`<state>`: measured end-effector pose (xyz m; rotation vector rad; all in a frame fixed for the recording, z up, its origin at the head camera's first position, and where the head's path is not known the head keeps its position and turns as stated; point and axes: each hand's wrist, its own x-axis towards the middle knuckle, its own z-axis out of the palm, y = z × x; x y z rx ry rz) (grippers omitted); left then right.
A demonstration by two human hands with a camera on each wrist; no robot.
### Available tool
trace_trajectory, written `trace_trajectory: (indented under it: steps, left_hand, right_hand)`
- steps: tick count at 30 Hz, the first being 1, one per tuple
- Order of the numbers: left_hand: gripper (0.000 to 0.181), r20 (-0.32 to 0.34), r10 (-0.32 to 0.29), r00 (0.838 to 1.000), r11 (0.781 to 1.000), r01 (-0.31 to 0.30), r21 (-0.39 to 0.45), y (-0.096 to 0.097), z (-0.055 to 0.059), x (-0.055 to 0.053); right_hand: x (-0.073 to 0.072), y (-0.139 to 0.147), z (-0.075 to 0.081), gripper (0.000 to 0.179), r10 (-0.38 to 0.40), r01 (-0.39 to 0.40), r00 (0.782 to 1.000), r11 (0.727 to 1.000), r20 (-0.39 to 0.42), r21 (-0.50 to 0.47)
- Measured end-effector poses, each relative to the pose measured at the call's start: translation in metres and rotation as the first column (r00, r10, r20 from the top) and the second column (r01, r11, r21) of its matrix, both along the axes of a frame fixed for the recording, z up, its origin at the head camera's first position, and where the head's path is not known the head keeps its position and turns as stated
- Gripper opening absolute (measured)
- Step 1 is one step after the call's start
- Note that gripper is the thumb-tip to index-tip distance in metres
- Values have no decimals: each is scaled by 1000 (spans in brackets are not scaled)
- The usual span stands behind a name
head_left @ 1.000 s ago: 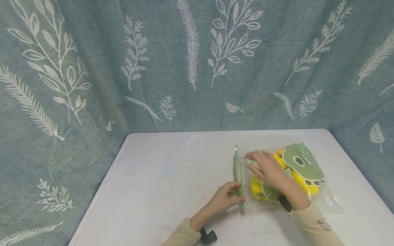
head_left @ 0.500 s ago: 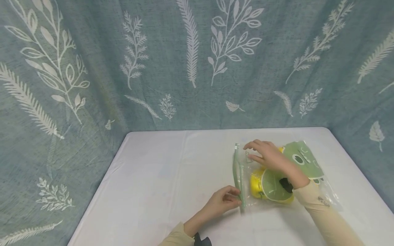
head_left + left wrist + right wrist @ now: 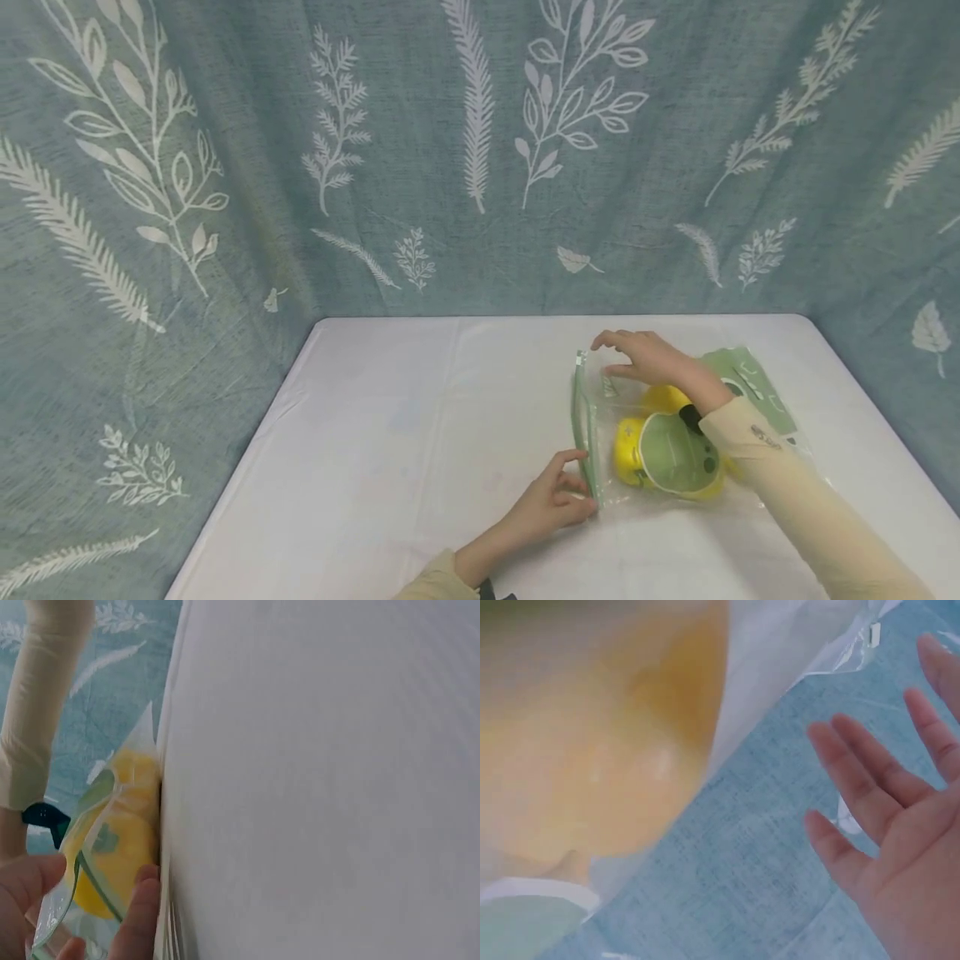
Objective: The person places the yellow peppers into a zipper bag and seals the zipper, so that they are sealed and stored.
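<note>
A clear zip-lock bag [image 3: 611, 492] with a green cartoon print lies on the right of the table, its green-edged mouth facing left and parted. Inside are glossy yellow lobed things [image 3: 627, 450] that look like bell peppers; in the left wrist view, the yellow shapes [image 3: 127, 855] show through the plastic. My left hand [image 3: 551, 500] holds the near end of the bag's mouth, thumb and fingers on its two sides. My right hand [image 3: 648, 357] hovers over the far part of the bag, fingers spread and empty in the right wrist view.
The white-covered table [image 3: 420, 417] carries the bag. Behind and beside it hangs a blue-green curtain [image 3: 420, 167] with white leaf patterns. A black wrist mount [image 3: 690, 418] sits on the right wrist, above the bag.
My right hand has moved away from me toward the bag's far corner, its forearm crossing more of the print. My left hand stays at the mouth, with its finger positions slightly shifted.
</note>
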<state>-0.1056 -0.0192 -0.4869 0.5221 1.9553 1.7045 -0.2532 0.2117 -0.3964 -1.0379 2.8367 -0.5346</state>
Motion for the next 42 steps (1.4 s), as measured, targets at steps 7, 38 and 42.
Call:
trace_trajectory:
  steps: [7, 38, 42]
  left_hand:
    - [59, 32, 103, 994, 994, -104, 31, 11, 1, 1]
    - [79, -2, 51, 999, 998, -51, 26, 17, -5, -2]
    - [81, -74, -6, 997, 1000, 4, -29, 17, -3, -4]
  right_hand:
    - [-14, -4, 3, 36, -4, -4, 983, 999, 185, 42]
    - [-45, -13, -20, 22, -42, 58, 983, 995, 179, -87]
    - [-45, -14, -18, 20, -64, 80, 982, 993, 178, -83]
